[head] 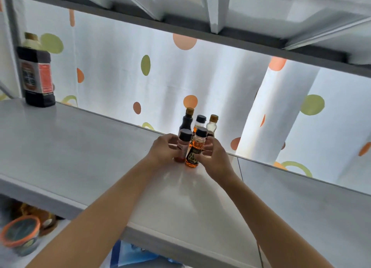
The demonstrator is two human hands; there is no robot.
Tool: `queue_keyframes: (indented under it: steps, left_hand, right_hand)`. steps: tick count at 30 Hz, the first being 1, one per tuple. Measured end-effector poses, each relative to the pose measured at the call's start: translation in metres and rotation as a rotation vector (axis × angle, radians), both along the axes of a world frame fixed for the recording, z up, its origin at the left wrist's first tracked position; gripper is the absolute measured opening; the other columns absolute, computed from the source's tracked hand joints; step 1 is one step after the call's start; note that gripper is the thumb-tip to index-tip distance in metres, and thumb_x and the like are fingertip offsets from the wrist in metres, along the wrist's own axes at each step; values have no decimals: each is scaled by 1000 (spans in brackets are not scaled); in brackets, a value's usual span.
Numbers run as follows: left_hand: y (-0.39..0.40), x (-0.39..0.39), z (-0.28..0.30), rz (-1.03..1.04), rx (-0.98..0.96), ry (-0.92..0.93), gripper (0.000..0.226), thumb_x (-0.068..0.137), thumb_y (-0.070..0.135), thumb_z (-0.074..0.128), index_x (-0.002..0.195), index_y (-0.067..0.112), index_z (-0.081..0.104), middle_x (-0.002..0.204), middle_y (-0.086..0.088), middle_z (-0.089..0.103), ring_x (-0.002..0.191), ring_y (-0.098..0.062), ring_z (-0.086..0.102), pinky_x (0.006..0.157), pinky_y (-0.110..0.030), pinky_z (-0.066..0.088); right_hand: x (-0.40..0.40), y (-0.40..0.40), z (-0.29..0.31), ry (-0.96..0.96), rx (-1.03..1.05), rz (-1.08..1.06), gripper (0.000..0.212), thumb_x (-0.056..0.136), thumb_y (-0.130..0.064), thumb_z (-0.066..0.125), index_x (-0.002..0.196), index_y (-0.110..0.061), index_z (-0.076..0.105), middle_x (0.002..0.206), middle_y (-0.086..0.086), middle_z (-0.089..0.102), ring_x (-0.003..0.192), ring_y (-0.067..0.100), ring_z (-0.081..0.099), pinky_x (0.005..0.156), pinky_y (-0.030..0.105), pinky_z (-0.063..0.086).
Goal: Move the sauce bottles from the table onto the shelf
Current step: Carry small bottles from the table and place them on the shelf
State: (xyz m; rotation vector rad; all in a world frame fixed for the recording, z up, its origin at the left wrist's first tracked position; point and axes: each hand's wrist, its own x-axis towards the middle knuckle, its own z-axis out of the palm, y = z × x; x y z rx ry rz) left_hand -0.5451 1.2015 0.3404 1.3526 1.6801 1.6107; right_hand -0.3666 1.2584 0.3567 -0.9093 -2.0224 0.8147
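Observation:
Several small sauce bottles stand clustered on the grey shelf (pixel 84 147). My left hand (pixel 163 149) grips a reddish bottle with a black cap (pixel 183 145). My right hand (pixel 212 157) holds an orange bottle with a black cap and dark label (pixel 195 149) beside it. Both front bottles rest upright on the shelf board. Behind them stand a dark bottle with a brown cap (pixel 186 120), an orange bottle with a black cap (pixel 199 122) and a pale bottle with a brown cap (pixel 212 124).
A large dark sauce bottle (pixel 37 77) stands at the shelf's far left. An upper shelf (pixel 220 35) hangs overhead. A dotted curtain (pixel 120 67) backs the rack. Below left sits an orange-rimmed container (pixel 20 232); a blue item (pixel 132 253) lies under the shelf.

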Motion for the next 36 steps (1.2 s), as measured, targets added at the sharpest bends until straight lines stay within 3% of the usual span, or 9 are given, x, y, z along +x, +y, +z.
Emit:
queue_keyframes:
  steps: [4,6,8,11,14,18,25,36]
  left_hand:
    - [2,-2,-3,82,-78,141,32,61,14,90,85,22,71,85,5,74,76,-5,68,69,-17,50]
    - [7,-3,-1,105,-123,181,29,62,17,90,85,19,73,84,3,74,78,-12,69,74,-24,54]
    - [14,-5,4,123,-182,239,30,63,17,88,89,15,73,85,0,73,79,-19,68,77,-33,56]
    - [25,-11,12,156,-251,303,32,62,20,88,87,15,69,86,-2,71,80,-22,67,77,-36,56]
    - [34,-17,14,172,-269,307,31,64,21,87,87,16,67,88,-3,71,82,-24,67,76,-38,56]
    - [45,-18,2,211,-199,288,33,70,19,83,100,13,70,100,-3,72,92,-23,66,86,-37,52]
    - [60,-20,-12,225,-136,330,31,79,21,75,109,14,69,106,-2,73,94,-20,67,82,-29,48]
    - [59,-21,-14,199,-171,347,38,77,29,79,110,12,68,104,-6,73,97,-23,66,86,-34,51]
  right_hand:
    - [2,5,-8,-164,-42,-66,45,70,-27,85,109,-17,64,92,1,67,83,20,67,76,45,59]
    - [-3,8,-7,-182,-36,-62,28,65,-28,84,88,-20,69,83,-1,72,75,20,68,73,45,59]
    - [-11,13,-5,-198,-32,-63,22,67,-27,82,83,-20,69,79,-3,72,69,18,67,71,44,59]
    - [-23,19,-3,-214,-45,-54,15,75,-20,78,75,-25,64,74,-6,68,65,16,63,67,38,55]
    - [-34,29,-5,-204,-67,-94,10,76,-23,75,81,-19,67,75,-3,69,72,20,65,67,37,53]
    - [-45,41,-14,-196,-54,-139,12,81,-28,65,91,-21,65,80,-4,68,78,21,64,64,33,47]
    - [-51,58,-28,-215,-2,-216,25,85,-35,60,107,-24,64,96,-3,70,90,22,65,77,38,53]
    - [-53,55,-30,-289,39,-272,20,89,-28,58,104,-18,66,98,3,69,93,27,63,75,35,49]
